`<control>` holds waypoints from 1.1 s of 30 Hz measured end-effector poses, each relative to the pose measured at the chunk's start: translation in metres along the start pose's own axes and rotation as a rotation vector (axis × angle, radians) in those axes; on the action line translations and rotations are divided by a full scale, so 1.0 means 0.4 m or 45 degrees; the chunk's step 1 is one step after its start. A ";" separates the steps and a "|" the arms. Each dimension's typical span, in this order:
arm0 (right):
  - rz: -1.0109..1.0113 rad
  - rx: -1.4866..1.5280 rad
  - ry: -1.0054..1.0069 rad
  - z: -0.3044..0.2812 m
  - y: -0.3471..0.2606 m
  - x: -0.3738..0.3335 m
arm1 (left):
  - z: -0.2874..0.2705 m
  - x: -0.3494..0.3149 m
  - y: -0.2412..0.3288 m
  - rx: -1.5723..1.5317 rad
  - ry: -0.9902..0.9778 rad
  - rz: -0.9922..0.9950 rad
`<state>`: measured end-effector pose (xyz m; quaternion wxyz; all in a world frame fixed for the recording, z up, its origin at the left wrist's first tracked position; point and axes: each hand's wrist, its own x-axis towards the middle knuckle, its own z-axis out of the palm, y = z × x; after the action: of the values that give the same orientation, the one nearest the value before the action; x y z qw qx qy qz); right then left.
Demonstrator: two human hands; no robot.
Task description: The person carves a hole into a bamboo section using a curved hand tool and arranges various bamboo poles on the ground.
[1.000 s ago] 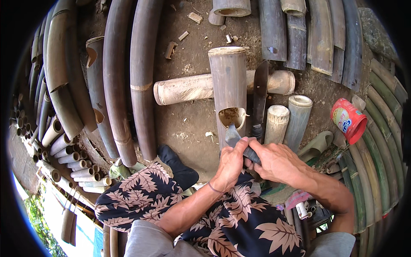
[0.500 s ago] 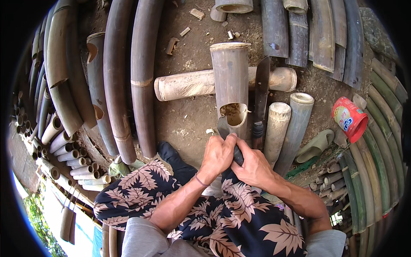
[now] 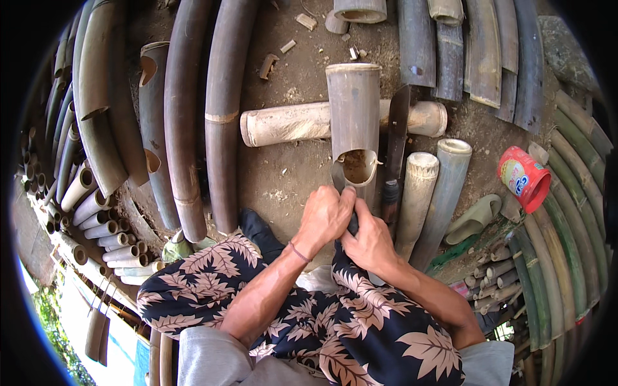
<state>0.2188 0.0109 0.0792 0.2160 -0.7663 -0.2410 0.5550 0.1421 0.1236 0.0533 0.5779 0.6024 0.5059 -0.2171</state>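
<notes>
The left hand [image 3: 327,215] and right hand [image 3: 370,241] both grip the knife [image 3: 337,175], which might skid off the bamboo tube [image 3: 354,109] beside its cut opening [image 3: 357,168] if pushed too hard.

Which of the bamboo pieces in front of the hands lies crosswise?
The long pale piece passing beneath the notched tube. It runs left to right, while that tube, the short pale tube and the short grey tube point forward.
</notes>
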 end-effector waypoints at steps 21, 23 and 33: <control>-0.472 -1.082 -0.400 -0.354 -0.228 0.129 | 0.067 0.002 0.148 -1.720 -0.188 -0.095; -0.483 -1.168 -0.422 -0.351 -0.246 0.138 | 0.068 0.001 0.145 -1.788 -0.170 -0.073; -0.582 -1.257 -0.438 -0.340 -0.268 0.156 | 0.067 -0.001 0.141 -1.976 -0.117 -0.077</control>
<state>0.3512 0.1251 0.1363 -0.0957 -0.6034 -0.6630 0.4326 0.1992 0.1093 0.0741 0.8484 0.0018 0.5049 0.1587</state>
